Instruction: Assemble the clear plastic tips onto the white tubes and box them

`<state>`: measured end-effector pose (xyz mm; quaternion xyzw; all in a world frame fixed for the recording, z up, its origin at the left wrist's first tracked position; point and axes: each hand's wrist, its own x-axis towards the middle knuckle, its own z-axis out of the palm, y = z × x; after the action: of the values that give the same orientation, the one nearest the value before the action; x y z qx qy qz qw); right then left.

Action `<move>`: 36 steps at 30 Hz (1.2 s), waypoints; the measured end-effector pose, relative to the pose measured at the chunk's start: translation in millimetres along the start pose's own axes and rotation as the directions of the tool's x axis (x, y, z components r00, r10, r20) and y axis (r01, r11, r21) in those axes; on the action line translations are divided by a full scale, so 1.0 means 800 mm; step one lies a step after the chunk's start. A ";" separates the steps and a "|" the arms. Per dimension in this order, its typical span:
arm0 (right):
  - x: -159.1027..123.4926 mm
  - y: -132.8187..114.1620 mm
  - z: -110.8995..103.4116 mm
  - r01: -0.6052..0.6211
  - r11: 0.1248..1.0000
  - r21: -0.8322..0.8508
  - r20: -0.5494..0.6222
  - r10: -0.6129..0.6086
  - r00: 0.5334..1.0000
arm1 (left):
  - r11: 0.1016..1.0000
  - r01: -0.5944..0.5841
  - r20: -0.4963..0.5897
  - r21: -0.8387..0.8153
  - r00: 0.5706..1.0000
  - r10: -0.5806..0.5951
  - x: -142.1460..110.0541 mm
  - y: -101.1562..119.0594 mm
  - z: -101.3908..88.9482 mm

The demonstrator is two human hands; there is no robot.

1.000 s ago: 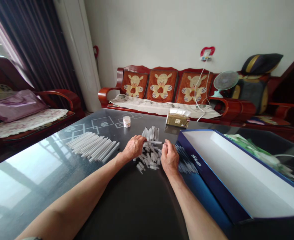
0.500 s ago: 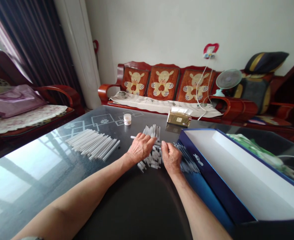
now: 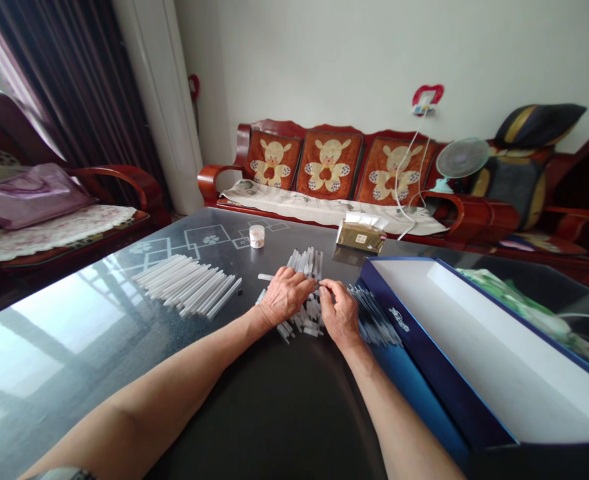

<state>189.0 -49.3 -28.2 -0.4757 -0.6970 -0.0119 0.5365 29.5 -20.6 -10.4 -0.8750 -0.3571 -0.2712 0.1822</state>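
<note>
My left hand (image 3: 287, 295) is closed around a white pen barrel (image 3: 265, 276), whose end sticks out on the left beyond the knuckles. The fingertips of my right hand (image 3: 341, 312) are pinched together right at the left hand's fingers. What small part they grip is too small to make out. Below and between both hands lies a loose pile of short translucent pen caps (image 3: 311, 319). Just behind the hands is a bunch of upright-looking clear pieces (image 3: 305, 261). Thin dark pen refills (image 3: 378, 320) lie right of my right hand.
A row of white pen barrels (image 3: 187, 285) lies on the dark glossy table (image 3: 274, 413) at left. A small white tub (image 3: 257, 236) and a tissue box (image 3: 360, 236) stand farther back. A long blue-edged box (image 3: 474, 347) takes up the right, beside a green-and-white bag (image 3: 519, 303).
The barrel earlier spanned between the hands; now it sits in my left hand, poking out leftward. My right hand drew slightly away, then its fingertips came back to my left hand.
</note>
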 end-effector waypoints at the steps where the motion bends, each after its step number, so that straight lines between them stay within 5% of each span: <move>1: 0.000 0.001 0.000 0.006 1.000 0.021 0.006 -0.006 1.000 | 1.000 0.008 0.005 -0.002 1.000 -0.008 0.000 -0.001 0.001; 9: 0.002 0.009 0.002 -0.012 0.988 -0.154 0.009 0.013 1.000 | 1.000 -0.003 0.019 0.000 1.000 0.003 0.001 0.000 0.003; 16: 0.001 0.007 0.002 0.046 0.999 0.001 -0.014 -0.046 0.999 | 1.000 0.017 0.019 -0.010 1.000 -0.017 0.002 -0.003 0.005; 23: 0.001 0.012 0.002 -0.020 0.991 -0.131 -0.015 0.018 1.000 | 1.000 0.009 0.044 -0.020 0.999 -0.009 0.002 -0.003 0.006; 31: 0.000 0.008 0.003 0.009 1.000 -0.011 -0.017 -0.009 1.000 | 1.000 0.015 0.039 -0.011 0.999 -0.014 0.002 -0.004 0.006; 36: 0.000 0.012 0.004 -0.034 0.994 -0.107 -0.019 0.032 0.999 | 1.000 0.007 0.047 -0.010 0.999 -0.007 0.002 -0.002 0.005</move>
<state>193.3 -42.1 -34.0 -0.5153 -0.6826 -0.0447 0.5163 30.6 -16.4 -12.1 -0.8808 -0.3630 -0.2532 0.1685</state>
